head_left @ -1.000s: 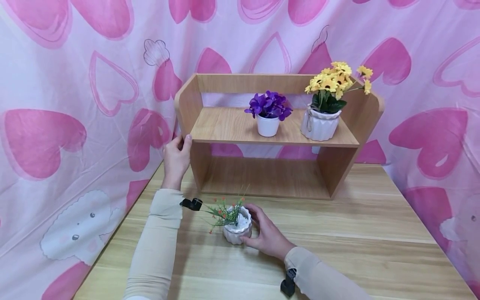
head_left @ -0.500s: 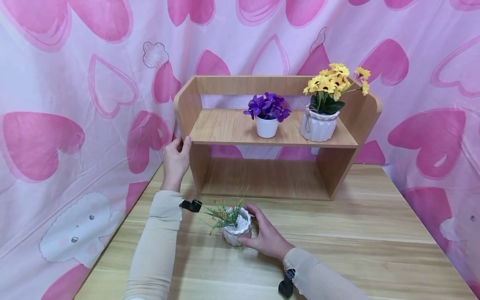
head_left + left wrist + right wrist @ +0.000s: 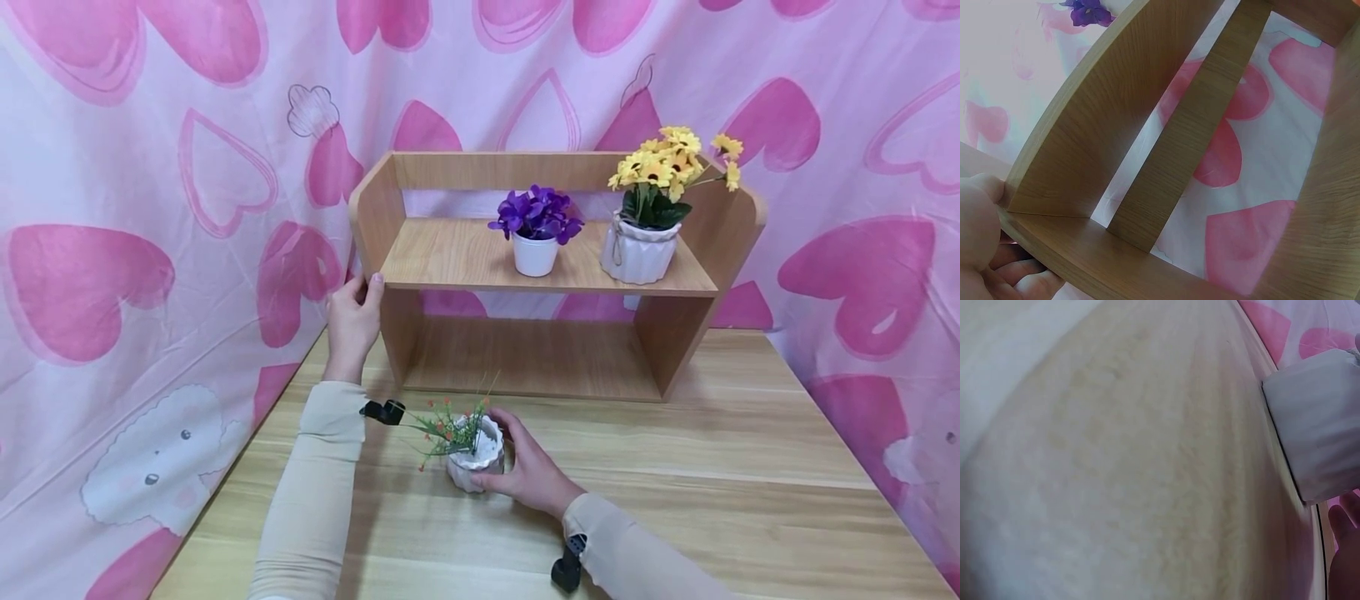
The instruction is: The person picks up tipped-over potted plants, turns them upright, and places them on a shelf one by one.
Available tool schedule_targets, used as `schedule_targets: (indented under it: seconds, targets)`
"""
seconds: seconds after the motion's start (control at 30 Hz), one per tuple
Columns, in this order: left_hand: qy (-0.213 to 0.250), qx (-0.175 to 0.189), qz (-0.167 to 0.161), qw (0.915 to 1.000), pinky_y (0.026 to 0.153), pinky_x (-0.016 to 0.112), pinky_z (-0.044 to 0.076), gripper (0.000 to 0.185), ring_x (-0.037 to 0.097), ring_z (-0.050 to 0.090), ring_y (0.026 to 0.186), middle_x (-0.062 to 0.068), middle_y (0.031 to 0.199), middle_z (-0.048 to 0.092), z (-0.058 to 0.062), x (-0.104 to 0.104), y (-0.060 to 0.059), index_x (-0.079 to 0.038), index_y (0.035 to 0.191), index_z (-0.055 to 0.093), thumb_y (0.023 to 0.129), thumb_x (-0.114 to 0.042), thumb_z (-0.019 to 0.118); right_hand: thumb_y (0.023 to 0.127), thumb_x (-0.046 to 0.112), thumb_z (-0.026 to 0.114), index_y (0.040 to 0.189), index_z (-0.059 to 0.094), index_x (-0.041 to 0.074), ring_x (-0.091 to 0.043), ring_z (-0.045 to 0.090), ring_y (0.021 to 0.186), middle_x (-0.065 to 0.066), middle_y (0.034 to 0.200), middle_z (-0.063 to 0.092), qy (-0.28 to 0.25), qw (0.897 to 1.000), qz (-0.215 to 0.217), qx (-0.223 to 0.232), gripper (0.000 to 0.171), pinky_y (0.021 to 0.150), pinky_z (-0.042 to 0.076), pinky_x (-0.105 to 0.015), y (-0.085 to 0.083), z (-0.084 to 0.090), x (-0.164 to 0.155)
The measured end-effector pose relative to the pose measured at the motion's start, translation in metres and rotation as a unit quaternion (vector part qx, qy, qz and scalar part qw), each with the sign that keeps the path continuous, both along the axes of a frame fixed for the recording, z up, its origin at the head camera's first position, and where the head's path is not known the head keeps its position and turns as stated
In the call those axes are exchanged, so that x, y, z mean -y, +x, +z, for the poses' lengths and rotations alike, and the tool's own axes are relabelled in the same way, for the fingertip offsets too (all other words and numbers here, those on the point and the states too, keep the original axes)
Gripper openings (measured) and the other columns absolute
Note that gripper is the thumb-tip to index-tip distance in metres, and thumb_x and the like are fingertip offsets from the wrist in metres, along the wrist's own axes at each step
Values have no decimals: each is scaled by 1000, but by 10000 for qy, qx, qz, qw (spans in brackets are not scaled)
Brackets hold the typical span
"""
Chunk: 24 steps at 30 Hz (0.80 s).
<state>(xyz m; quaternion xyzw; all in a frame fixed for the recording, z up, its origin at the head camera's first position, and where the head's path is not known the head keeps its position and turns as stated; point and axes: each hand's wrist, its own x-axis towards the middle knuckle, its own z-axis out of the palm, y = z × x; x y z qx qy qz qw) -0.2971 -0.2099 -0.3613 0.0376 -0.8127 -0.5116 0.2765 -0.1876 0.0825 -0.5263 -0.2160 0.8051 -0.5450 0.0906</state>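
Pink heart-print cloth backdrop (image 3: 150,208) behind light wooden table (image 3: 712,467). Two-tier wooden shelf (image 3: 465,250) stands at the table's back; left hand (image 3: 351,321) grips its left side panel, thumb in front. Small white ribbed pot of green sprigs with orange buds (image 3: 474,450) sits on table before the shelf; right hand (image 3: 528,471) curls round its right side.

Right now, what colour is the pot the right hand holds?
White pot, ribbed; head view shows it best.

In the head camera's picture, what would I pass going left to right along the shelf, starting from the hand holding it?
Left hand gripping the shelf's left side panel → purple flowers in a white pot → yellow flowers in a ribbed white pot → right side panel.
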Motion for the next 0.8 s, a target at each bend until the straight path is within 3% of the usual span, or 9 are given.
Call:
schedule_targets:
  seconds: [0.2, 0.47, 0.8]
  targets:
    - [-43, 23, -7, 10000, 109, 52, 58, 47, 35, 71, 124, 24, 138, 72, 1, 0, 1, -4, 142, 70, 110, -38, 61, 83, 32, 95, 164, 36, 16, -29, 51, 149, -9, 160, 54, -70, 9999, -21, 111, 101, 127, 36, -53, 0, -5, 5]
    - [-40, 57, 8, 10000, 110, 53, 58, 49, 35, 71, 125, 24, 139, 71, 0, 1, 1, -4, 143, 69, 110, -38, 60, 85, 26, 94, 159, 43, 15, -24, 59, 139, -7, 151, 60, -199, 9998, -74, 43, 91, 118, 45, -30, -1, -9, 9]
    - [16, 270, -65, 9996, 114, 53, 54, 53, 36, 67, 134, 22, 148, 66, 0, 1, 0, -6, 150, 64, 111, -41, 58, 83, 26, 95, 157, 47, 13, -25, 63, 133, -8, 146, 63, -266, 9995, -173, -20, 90, 113, 50, -30, 0, -5, 9]
